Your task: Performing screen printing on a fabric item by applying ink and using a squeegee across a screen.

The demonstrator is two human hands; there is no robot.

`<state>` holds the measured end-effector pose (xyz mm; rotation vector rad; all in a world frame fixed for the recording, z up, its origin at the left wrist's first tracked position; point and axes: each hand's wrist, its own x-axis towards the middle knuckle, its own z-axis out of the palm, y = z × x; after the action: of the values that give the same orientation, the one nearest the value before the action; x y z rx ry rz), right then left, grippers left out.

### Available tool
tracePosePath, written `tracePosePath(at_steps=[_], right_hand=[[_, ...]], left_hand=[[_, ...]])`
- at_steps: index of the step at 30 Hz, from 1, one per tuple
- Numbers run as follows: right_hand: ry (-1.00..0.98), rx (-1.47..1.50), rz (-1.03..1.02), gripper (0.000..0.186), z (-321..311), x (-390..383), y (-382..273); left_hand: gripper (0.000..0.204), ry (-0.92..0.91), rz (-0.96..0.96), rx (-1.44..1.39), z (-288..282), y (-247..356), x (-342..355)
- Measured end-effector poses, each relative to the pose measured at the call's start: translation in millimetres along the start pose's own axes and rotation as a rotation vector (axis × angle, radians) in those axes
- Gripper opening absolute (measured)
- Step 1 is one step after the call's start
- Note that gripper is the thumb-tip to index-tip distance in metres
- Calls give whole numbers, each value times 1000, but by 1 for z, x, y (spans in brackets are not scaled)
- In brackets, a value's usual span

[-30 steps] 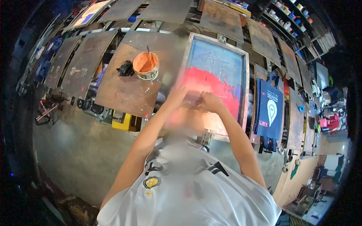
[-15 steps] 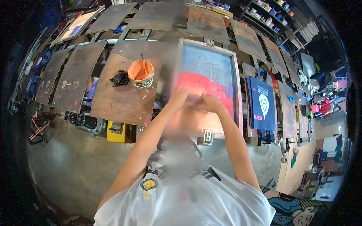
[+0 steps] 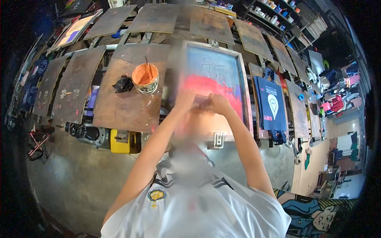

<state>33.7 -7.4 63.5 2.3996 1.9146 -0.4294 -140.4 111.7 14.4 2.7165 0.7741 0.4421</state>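
Note:
A wooden-framed printing screen (image 3: 245, 91) lies before me, its mesh blue at the far end, with wet red ink (image 3: 210, 84) spread across the middle. Both my hands are over its near half. My left hand (image 3: 185, 100) and my right hand (image 3: 218, 104) are closed on the two ends of a dark bar, which looks like a squeegee (image 3: 202, 101), set crosswise at the near edge of the red. A blurred band covers part of the left hand and the screen's left side. The squeegee's lower edge is hidden.
Left of the screen, an orange-lined ink bucket (image 3: 151, 84) with a stick in it and a crumpled black plastic bag (image 3: 123, 84) rest on a wooden board (image 3: 127, 109). A printed navy cloth bag (image 3: 272, 104) lies at right. A metal clamp (image 3: 218, 140) sits at the screen's near edge.
The whole view has shifted slightly. My hands stay at nearly the same place on the screen, and the squeegee between them shows a little more plainly.

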Motion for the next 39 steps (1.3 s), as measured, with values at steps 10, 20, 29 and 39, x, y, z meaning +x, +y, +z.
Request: tracePosePath(at_steps=[10,20,29,39], right_hand=[[11,-20,-161,58,17,0,-5],[56,30,-145,43,18,-76,-22],[247,-15,-172,37,31,-40,-14],[129,-7,-194,34,14,-66,-19]], left_hand=[[54,46,-82,-2,-2,8,-52],[51,-3,32,-94,-11,31,-91],[50,81,-27,-48,3,12,-65],[52,31,15,-102,-22,28,-78]])
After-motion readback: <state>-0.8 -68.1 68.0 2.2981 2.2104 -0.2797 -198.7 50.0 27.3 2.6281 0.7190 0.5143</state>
